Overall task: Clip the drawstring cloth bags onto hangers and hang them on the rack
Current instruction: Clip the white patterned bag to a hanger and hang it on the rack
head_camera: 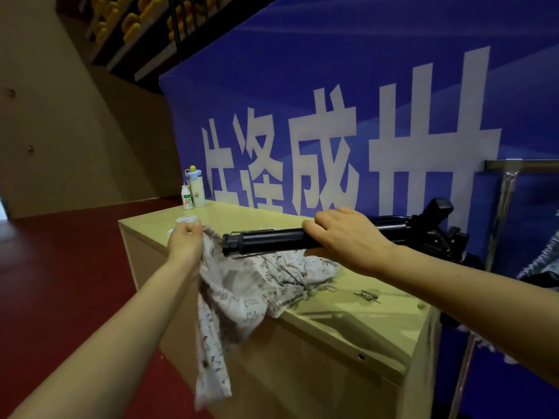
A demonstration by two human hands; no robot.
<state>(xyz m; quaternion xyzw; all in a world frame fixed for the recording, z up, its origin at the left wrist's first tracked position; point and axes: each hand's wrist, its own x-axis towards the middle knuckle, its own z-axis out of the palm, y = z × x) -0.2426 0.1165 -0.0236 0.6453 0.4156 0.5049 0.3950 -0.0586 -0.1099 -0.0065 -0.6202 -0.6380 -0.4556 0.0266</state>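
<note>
Nearest the camera, a patterned drawstring cloth bag [230, 300] is seen draped over the front edge of the bench [363, 325], one long fold hanging limp below the rim. It is judged light, thin and entirely soft, likely to sag and slide off the edge if released; the gathered, corded hem is judged the firmest place to be taken hold of and clipped, since plain cloth would bunch and slip.

That hem is pinched at its upper corner by the left hand [186, 241], whose fingers are closed on the cloth, so the bag is held up from that corner and trails down and to the right. More patterned cloth [302, 269] lies crumpled on the bench top just beyond, below the right hand [341, 234].

The right hand is wrapped over a black tubular object [269, 238], possibly a folded tripod, held above the cloth. A thin wire piece shows beneath it; whether this is a hanger cannot be told. A small metal clip [367, 296] lies on the bench to the right, apart from the cloth.

Farther off, two bottles [193, 192] stand at the far corner, and the metal rack [511, 182] is seen at right.
</note>
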